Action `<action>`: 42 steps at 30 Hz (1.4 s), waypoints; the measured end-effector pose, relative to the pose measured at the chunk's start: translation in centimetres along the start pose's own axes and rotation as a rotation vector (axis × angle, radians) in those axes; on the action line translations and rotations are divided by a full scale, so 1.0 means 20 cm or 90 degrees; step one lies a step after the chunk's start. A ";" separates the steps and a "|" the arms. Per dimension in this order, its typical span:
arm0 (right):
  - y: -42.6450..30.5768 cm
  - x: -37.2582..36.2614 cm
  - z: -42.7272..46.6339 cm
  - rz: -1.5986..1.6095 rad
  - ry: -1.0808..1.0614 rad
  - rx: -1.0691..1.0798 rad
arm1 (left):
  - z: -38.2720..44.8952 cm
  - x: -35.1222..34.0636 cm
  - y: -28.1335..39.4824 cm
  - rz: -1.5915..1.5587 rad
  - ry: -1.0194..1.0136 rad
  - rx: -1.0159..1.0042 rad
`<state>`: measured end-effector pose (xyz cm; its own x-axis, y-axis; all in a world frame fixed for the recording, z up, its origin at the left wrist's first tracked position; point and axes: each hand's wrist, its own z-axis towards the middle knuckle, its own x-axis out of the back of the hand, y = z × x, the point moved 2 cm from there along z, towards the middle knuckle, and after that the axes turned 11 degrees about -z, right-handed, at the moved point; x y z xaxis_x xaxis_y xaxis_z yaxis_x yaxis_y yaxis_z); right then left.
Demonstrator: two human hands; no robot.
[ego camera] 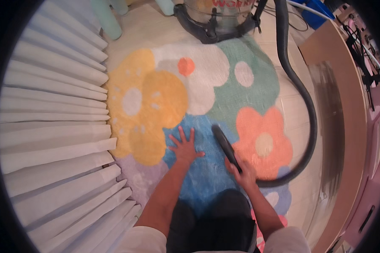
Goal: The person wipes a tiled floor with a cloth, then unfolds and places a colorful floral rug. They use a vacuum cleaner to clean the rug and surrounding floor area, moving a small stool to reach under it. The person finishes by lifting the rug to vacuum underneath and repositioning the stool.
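A multicoloured flower-shaped rug (202, 164) lies on the floor before me. My left hand (185, 150) rests with fingers spread on its blue part, holding nothing. My right hand (244, 172) is closed around the black handle of a vacuum cleaner hose (223, 139), whose tip points up and left over the blue part, beside the orange flower. From my right hand the black corrugated hose (312, 120) curves right and runs up past the top edge. The vacuum cleaner (231, 19), with a translucent drum and black base, stands at the top, partly cut off.
White pleated curtains (60, 107) hang along the left side. Pale green legs (109, 25) of furniture stand at the upper left. A wooden panel (351, 95) borders the floor on the right, with pink furniture (364, 205) beyond it. A blue container (318, 14) sits at the upper right, near cables.
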<state>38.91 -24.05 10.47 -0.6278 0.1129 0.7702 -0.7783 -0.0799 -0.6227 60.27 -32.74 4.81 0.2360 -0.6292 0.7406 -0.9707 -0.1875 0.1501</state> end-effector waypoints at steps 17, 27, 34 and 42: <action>0.33 0.36 -0.56 -0.096 0.002 -0.189 | -0.04 -0.09 0.53 0.038 -0.109 -0.185; 0.40 0.06 0.51 -0.014 0.052 -0.289 | 0.33 0.06 0.83 0.064 -0.007 -0.198; 0.43 0.22 0.24 0.013 0.126 -0.287 | 0.68 0.30 0.88 0.021 0.057 -0.181; 0.51 0.18 0.50 0.030 0.182 -0.326 | 0.79 0.18 0.85 0.009 0.324 -0.254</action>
<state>28.55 -34.40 8.28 -0.5798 0.3885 0.7162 -0.6017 0.3885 -0.6979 45.26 -50.17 -0.30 0.2679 -0.1744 0.9475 -0.9386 0.1746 0.2975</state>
